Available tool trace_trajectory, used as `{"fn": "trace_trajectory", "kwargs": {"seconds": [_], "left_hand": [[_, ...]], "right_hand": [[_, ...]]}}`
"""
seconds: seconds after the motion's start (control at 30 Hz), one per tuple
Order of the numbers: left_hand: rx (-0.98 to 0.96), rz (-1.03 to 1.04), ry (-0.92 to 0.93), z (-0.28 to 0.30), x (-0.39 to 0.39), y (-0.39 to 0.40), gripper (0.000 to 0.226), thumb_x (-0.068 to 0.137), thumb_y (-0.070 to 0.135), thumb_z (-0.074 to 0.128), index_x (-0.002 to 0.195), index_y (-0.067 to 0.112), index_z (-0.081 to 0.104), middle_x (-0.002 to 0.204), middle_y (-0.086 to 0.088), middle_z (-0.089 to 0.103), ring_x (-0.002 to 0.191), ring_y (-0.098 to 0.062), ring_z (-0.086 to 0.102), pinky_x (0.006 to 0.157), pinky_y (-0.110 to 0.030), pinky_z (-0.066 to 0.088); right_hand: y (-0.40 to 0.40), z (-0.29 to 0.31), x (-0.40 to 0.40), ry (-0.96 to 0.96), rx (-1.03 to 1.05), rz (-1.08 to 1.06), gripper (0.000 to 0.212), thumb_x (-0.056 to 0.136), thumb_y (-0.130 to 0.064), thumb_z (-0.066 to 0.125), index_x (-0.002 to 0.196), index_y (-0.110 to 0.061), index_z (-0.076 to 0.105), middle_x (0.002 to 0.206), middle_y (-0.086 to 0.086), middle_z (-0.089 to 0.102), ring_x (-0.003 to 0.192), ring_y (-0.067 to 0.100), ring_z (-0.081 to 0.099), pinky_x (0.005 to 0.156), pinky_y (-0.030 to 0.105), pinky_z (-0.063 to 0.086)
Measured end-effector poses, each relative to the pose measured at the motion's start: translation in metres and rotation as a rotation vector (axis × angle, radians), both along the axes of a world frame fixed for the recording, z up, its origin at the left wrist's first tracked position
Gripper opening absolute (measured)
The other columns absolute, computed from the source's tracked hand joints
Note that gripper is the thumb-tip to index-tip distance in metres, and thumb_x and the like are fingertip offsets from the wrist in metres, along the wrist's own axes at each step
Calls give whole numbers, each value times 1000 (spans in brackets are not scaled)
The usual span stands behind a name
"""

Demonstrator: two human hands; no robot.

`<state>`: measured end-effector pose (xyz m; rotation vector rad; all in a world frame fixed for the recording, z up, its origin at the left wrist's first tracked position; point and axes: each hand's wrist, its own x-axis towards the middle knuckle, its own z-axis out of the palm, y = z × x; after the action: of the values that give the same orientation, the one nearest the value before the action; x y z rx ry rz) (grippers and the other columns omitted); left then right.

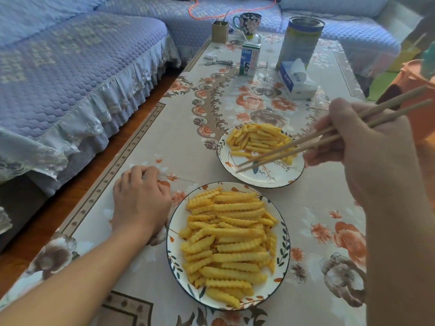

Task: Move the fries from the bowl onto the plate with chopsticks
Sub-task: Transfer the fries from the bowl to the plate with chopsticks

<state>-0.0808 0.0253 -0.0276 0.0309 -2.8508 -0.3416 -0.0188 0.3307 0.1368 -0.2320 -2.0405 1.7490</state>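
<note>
In both dishes [263, 180], crinkle-cut yellow fries [228, 241]

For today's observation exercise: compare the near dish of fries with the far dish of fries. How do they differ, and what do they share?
1. The near dish is covered almost edge to edge with fries; the far dish has fries heaped at its back, its front part bare.
2. The chopsticks, held by the right hand, hover over the far dish; nothing hangs over the near dish.
3. The left hand rests beside the near dish.

Both are round, white, with leafy patterns, holding crinkle-cut fries.
</note>
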Motion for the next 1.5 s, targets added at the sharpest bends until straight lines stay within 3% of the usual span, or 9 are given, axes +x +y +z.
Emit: {"fn": "trace_trajectory", "kwargs": {"seconds": [0.2,0.43,0.6,0.73,0.87,1.0,1.3,1.5], "left_hand": [[10,-2,5,2,1,1,27,88,19,55,112,12,64,115,-14,59,108,-35,50,95,-52,43],[17,-5,18,2,1,2,39,83,28,40,109,12,64,113,-15,60,105,-36,52,92,-52,44],[15,-6,18,2,2,1,36,84,27,42,109,12,64,112,-15,60,104,-36,52,92,-52,44],[12,-11,16,2,2,1,31,86,23,46,109,12,63,112,-15,59,104,-35,51,92,-52,44],[8,-5,8,2,1,1,25,88,18,54,110,12,63,114,-15,59,105,-36,51,93,-52,44],[-4,0,7,0,1,1,25,87,17,57,110,12,64,113,-14,59,105,-35,51,93,-52,43],[1,-1,27,0,-1,0,28,87,21,51,111,12,64,113,-14,59,104,-35,51,92,-51,44],[-2,3,4,-1,-1,0,29,89,20,54,116,14,64,116,-13,59,108,-34,50,95,-51,44]], "right_hand": [[15,-25,-17,14,125,-194,33,105,-36,52,81,-23,70,65,6,71,59,24,73,61,40,63],[15,-44,-24,-97,173,-183,32,104,-35,56,84,-17,72,62,7,72,59,22,74,64,36,62],[18,-47,-26,-134,177,-178,33,104,-35,56,89,-10,72,72,13,73,60,23,74,64,37,63],[15,-42,-24,-124,171,-169,41,105,-38,54,85,-6,69,67,14,71,55,26,72,58,37,62],[7,-26,-15,-60,37,-93,43,107,-35,51,79,-6,67,61,15,70,50,29,69,53,38,62],[-6,1,1,-8,-51,117,46,99,-40,53,70,-7,67,54,16,66,45,34,66,46,38,58],[-22,11,16,-158,140,369,42,84,-46,59,72,-7,69,54,17,64,47,35,68,44,38,57],[-1,-2,1,-21,131,48,37,105,-28,56,77,-6,67,56,14,66,46,31,67,46,40,59]]}}
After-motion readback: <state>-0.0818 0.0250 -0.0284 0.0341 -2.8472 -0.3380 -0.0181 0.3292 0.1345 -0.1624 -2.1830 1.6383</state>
